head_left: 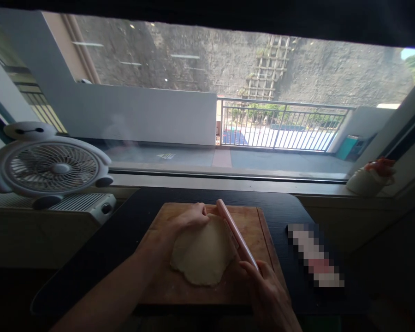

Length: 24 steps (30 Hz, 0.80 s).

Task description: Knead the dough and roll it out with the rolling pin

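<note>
A flat sheet of pale dough point(203, 253) with an uneven edge lies on a wooden cutting board point(259, 230). My left hand point(192, 216) is at the dough's far left edge, its fingers curled closed on that edge. In my right hand point(268, 286) is the near end of a pink rolling pin point(238, 235). The pin slants away from me along the dough's right side, its far end near the board's back edge. Part of the dough's left edge is hidden by my left hand and wrist.
The board rests on a dark table point(114, 258). A blurred-out flat object point(314, 258) lies on its right side. A white fan point(58, 168) stands at left on a slatted unit. A white pot point(370, 180) sits on the sill below the large window.
</note>
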Tool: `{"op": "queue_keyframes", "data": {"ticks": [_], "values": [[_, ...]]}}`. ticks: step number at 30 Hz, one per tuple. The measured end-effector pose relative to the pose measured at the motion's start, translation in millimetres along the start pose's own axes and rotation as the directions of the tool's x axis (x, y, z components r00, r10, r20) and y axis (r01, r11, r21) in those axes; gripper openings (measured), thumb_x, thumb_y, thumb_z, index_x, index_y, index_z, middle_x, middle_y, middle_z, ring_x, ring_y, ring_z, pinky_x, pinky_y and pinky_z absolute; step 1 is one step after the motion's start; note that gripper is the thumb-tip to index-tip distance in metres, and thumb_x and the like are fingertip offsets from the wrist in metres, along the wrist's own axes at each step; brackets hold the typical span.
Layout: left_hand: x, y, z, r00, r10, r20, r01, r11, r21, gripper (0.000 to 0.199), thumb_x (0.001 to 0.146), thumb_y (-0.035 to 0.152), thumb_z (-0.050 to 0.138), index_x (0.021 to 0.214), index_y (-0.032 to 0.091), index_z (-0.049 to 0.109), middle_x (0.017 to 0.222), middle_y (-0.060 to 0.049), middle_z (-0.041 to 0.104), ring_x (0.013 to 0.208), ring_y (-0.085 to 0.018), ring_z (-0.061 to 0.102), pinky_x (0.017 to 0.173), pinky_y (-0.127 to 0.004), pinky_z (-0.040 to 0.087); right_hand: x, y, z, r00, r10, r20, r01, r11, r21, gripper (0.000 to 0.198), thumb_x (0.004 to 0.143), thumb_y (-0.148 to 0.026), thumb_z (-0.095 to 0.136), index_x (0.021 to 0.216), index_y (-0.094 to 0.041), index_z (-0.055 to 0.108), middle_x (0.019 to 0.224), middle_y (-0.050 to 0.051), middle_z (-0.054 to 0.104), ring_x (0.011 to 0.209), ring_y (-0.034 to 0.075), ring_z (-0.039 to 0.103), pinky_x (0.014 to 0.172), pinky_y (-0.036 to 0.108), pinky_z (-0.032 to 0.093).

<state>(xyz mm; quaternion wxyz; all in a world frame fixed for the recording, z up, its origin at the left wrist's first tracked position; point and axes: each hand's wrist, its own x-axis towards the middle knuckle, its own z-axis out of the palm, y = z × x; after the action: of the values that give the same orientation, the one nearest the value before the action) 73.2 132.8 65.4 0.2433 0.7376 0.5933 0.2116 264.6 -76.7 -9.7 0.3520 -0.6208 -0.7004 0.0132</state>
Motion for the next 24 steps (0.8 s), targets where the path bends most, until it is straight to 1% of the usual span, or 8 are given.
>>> {"op": "queue_keyframes", "data": {"ticks": [2,5,8,11,14,17,21,24], "values": [[-7,-7,-1,1.000,0.003,-0.023,-0.003,1.000,0.005,0.022,0.071,0.043,0.055,0.077,0.022,0.058,0.072,0.001,0.065,0.062,-0.015,0.060,0.051,-0.023,0.043,1,-2,1,0.999,-0.014,-0.034,0.014,1.000,0.006,0.037,0.091,-0.022,0.033,0.120,-0.027,0.054,0.105,0.008,0.055,0.087,0.018,0.061,0.066,0.028,0.054],[-25,-31,-9,0.994,-0.043,-0.098,0.047,0.998,0.040,0.027,0.079,0.042,0.047,0.092,0.020,0.055,0.087,-0.002,0.065,0.075,-0.016,0.062,0.059,-0.022,0.047,7,-11,1,0.997,-0.060,-0.056,0.060,0.998,0.015,0.036,0.091,-0.022,0.032,0.118,-0.026,0.055,0.106,0.009,0.055,0.087,0.018,0.061,0.067,0.029,0.054],[-39,-57,-24,0.980,-0.112,-0.166,0.134,0.982,0.132,0.024,0.078,0.037,0.048,0.091,0.019,0.057,0.087,-0.005,0.065,0.079,-0.019,0.064,0.067,-0.027,0.049,14,-25,6,0.993,-0.116,-0.011,0.117,0.993,0.016,0.036,0.090,-0.020,0.033,0.117,-0.026,0.055,0.104,0.009,0.056,0.087,0.019,0.060,0.068,0.029,0.053],[-35,-62,-31,0.968,-0.106,-0.226,0.157,0.962,0.221,0.033,0.085,0.033,0.036,0.102,0.017,0.059,0.104,-0.011,0.065,0.101,-0.024,0.060,0.087,-0.034,0.045,18,-42,14,0.982,-0.179,0.064,0.180,0.983,-0.019,0.041,0.085,-0.012,0.037,0.121,-0.026,0.053,0.097,0.008,0.058,0.082,0.019,0.060,0.068,0.029,0.054],[-15,-42,-11,0.983,-0.035,-0.180,0.087,0.954,0.286,0.044,0.089,0.037,0.030,0.117,0.013,0.055,0.126,-0.016,0.056,0.123,-0.025,0.047,0.102,-0.038,0.035,18,-53,25,0.973,-0.211,0.090,0.218,0.973,-0.082,0.053,0.078,-0.008,0.041,0.129,-0.023,0.048,0.095,0.008,0.059,0.078,0.020,0.060,0.066,0.031,0.054],[8,-10,30,0.994,0.023,-0.106,0.014,0.943,0.333,0.054,0.089,0.045,0.032,0.128,0.012,0.049,0.138,-0.016,0.046,0.134,-0.030,0.032,0.108,-0.048,0.025,13,-53,33,0.980,-0.188,0.059,0.194,0.972,-0.134,0.059,0.078,-0.011,0.043,0.136,-0.020,0.041,0.107,0.012,0.059,0.086,0.023,0.059,0.070,0.035,0.054],[32,30,78,0.993,0.114,-0.041,-0.091,0.926,0.367,0.060,0.090,0.050,0.025,0.134,0.014,0.044,0.140,-0.012,0.045,0.137,-0.030,0.024,0.111,-0.054,0.012,7,-39,29,0.989,-0.142,0.044,0.148,0.968,-0.203,0.059,0.081,-0.013,0.042,0.139,-0.019,0.037,0.118,0.014,0.056,0.095,0.025,0.058,0.075,0.038,0.052],[38,44,89,0.987,0.162,-0.005,-0.148,0.912,0.383,0.057,0.091,0.048,0.025,0.133,0.015,0.046,0.138,-0.010,0.048,0.137,-0.028,0.024,0.112,-0.053,0.011,6,-32,20,0.980,-0.165,0.111,0.187,0.953,-0.239,0.060,0.079,-0.013,0.045,0.137,-0.021,0.039,0.117,0.013,0.057,0.094,0.025,0.058,0.074,0.036,0.052]]}}
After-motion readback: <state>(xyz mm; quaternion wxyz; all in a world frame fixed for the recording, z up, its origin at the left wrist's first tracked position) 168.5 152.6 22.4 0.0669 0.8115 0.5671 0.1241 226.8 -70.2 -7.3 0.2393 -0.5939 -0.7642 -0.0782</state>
